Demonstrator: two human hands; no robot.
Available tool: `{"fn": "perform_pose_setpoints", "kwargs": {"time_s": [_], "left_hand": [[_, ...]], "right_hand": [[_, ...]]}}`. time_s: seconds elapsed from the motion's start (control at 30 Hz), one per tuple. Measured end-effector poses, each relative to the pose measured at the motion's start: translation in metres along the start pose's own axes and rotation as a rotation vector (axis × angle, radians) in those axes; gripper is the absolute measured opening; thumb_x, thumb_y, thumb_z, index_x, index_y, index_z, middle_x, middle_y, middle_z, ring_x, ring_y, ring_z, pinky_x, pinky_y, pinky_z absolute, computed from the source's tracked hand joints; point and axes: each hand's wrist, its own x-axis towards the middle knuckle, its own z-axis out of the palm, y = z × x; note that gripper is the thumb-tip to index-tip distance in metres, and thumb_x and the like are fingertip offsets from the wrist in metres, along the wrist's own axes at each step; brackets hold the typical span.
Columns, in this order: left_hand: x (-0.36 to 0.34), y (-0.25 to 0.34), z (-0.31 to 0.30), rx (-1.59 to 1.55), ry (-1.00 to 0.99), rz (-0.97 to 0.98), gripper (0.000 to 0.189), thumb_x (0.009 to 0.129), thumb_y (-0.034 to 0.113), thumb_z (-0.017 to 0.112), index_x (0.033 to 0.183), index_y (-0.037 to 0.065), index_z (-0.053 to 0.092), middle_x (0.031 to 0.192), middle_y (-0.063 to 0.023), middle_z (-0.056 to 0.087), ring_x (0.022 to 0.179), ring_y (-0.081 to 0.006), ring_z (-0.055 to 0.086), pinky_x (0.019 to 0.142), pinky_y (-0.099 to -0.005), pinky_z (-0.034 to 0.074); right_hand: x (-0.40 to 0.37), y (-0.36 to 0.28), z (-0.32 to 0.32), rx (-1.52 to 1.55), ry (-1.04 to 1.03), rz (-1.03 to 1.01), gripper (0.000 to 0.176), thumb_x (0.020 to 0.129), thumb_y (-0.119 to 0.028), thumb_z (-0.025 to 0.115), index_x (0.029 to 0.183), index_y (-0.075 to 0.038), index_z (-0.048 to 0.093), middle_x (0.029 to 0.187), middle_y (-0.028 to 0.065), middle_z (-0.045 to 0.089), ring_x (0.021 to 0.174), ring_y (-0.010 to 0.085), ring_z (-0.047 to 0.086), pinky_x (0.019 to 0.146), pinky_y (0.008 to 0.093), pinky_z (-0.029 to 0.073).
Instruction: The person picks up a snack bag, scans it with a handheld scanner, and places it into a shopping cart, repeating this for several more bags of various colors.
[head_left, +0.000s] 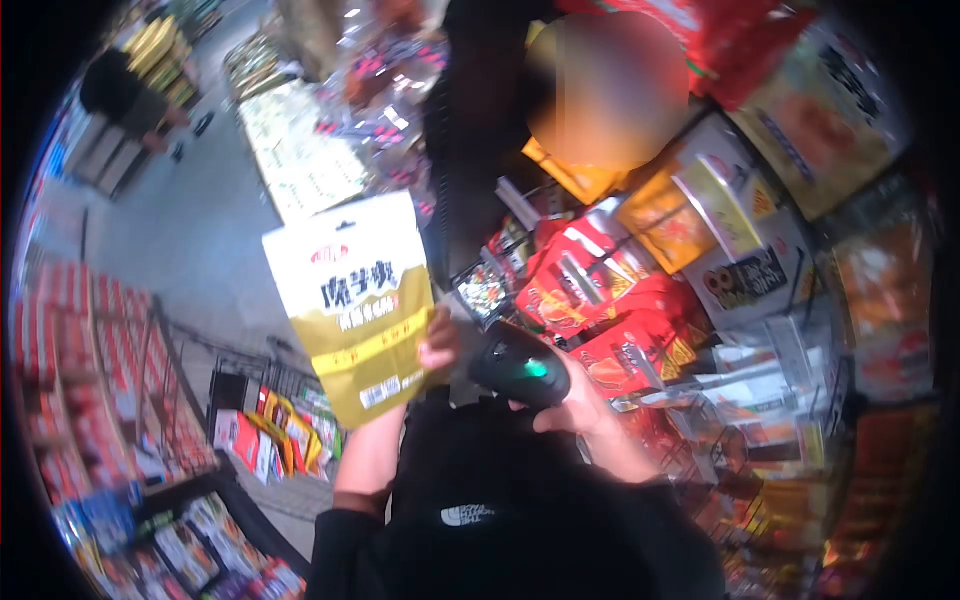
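Observation:
A white and gold snack bag (371, 300) with dark printed characters and a hang hole is held up in front of me, its printed face toward me. My left hand (438, 342) is closed on its right edge; the rest of that hand is hidden behind the bag. In my right hand (580, 408) is a black handheld barcode scanner (520, 364) with a green light glowing on top. The fingers wrap round its body, partly out of sight. Scanner and bag are apart, side by side.
Red snack packets (590, 290) and orange packets (665, 222) fill a display at right. A wire basket with several packets (280, 435) is at lower left, near stocked shelves (90, 360). Another person (125, 90) is at upper left; a blurred patch covers the top centre.

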Motion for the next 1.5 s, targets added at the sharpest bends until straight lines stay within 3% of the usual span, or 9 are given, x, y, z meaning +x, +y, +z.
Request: {"fn": "perform_pose_setpoints", "kwargs": {"time_s": [0.13,0.23,0.3,0.47,0.63,0.8,1.17,1.37,1.5], "left_hand": [[0.003,-0.012,-0.007,0.092,-0.065,-0.326,0.041,0.093,0.047,0.057,0.093,0.006,0.052,0.082,-0.0066,0.048,0.069,-0.0160,0.046,0.056,-0.0262,0.039],[0.013,-0.034,0.030,0.361,0.099,0.095,0.031,0.091,0.038,0.063,0.095,0.009,0.053,0.078,-0.0048,0.047,0.065,-0.0165,0.047,0.054,-0.0264,0.039],[0.018,-0.024,0.002,0.958,0.350,0.060,0.026,0.088,0.030,0.068,0.094,0.010,0.053,0.074,-0.0032,0.046,0.060,-0.0158,0.047,0.050,-0.0274,0.037],[0.035,-0.018,0.003,0.459,0.048,-0.027,0.038,0.090,0.042,0.062,0.097,0.006,0.054,0.069,-0.0024,0.044,0.058,-0.0151,0.046,0.051,-0.0274,0.035],[0.064,0.008,-0.036,0.055,-0.202,-0.415,0.044,0.095,0.050,0.049,0.092,0.006,0.050,0.071,0.0013,0.043,0.061,-0.0122,0.043,0.055,-0.0248,0.037],[0.076,0.010,-0.010,0.076,-0.229,-0.405,0.049,0.094,0.054,0.048,0.093,0.005,0.049,0.072,0.0007,0.042,0.063,-0.0125,0.041,0.055,-0.0254,0.035],[0.085,0.012,-0.043,0.181,-0.254,-0.378,0.050,0.089,0.057,0.054,0.095,0.007,0.050,0.077,0.0004,0.045,0.067,-0.0111,0.041,0.057,-0.0253,0.035],[0.068,-0.008,0.010,0.897,0.628,0.268,0.036,0.102,0.042,0.049,0.097,0.007,0.058,0.076,-0.0048,0.057,0.059,-0.0136,0.052,0.056,-0.0283,0.045],[0.065,-0.013,0.004,1.453,0.531,0.656,0.033,0.106,0.031,0.043,0.100,0.001,0.056,0.085,-0.0033,0.059,0.074,-0.0091,0.053,0.068,-0.0259,0.046]], "right_hand": [[0.002,-0.006,0.002,0.198,0.284,0.040,0.079,0.067,-0.017,0.080,0.137,0.002,0.048,0.093,0.0038,0.063,0.077,0.0093,0.060,0.070,0.0270,0.048],[0.000,-0.008,-0.001,-0.047,0.433,0.053,0.066,0.068,0.000,0.075,0.131,-0.001,0.055,0.090,0.0013,0.065,0.078,0.0092,0.061,0.072,0.0268,0.049],[-0.003,-0.009,0.001,0.016,0.385,0.084,0.078,0.070,-0.006,0.084,0.139,0.004,0.047,0.140,0.0163,0.053,0.130,0.0237,0.050,0.108,0.0368,0.039],[-0.013,-0.022,0.007,0.094,0.397,0.150,0.080,0.071,-0.001,0.080,0.143,0.001,0.044,0.140,0.0121,0.052,0.131,0.0222,0.047,0.110,0.0387,0.037],[-0.026,-0.019,0.020,0.265,0.261,0.044,0.132,0.063,-0.054,0.087,0.153,0.006,0.011,0.150,0.0152,0.037,0.138,0.0238,0.039,0.113,0.0367,0.030],[-0.022,-0.042,0.032,-0.159,-0.030,0.135,0.102,0.068,-0.007,0.080,0.152,0.000,0.024,0.155,0.0206,0.031,0.145,0.0292,0.030,0.118,0.0383,0.025],[-0.022,-0.020,0.027,-0.182,0.086,-0.063,0.106,0.063,-0.007,0.084,0.152,-0.002,0.026,0.152,0.0180,0.036,0.142,0.0299,0.034,0.116,0.0388,0.029],[-0.025,-0.040,0.011,0.333,0.233,0.148,0.101,0.064,-0.024,0.089,0.146,-0.001,0.036,0.153,0.0198,0.033,0.143,0.0322,0.031,0.115,0.0448,0.030],[-0.017,-0.023,0.010,-0.415,0.312,-0.188,0.074,0.066,-0.033,0.089,0.125,0.001,0.060,0.156,0.0213,0.027,0.144,0.0332,0.031,0.116,0.0423,0.029]]}}
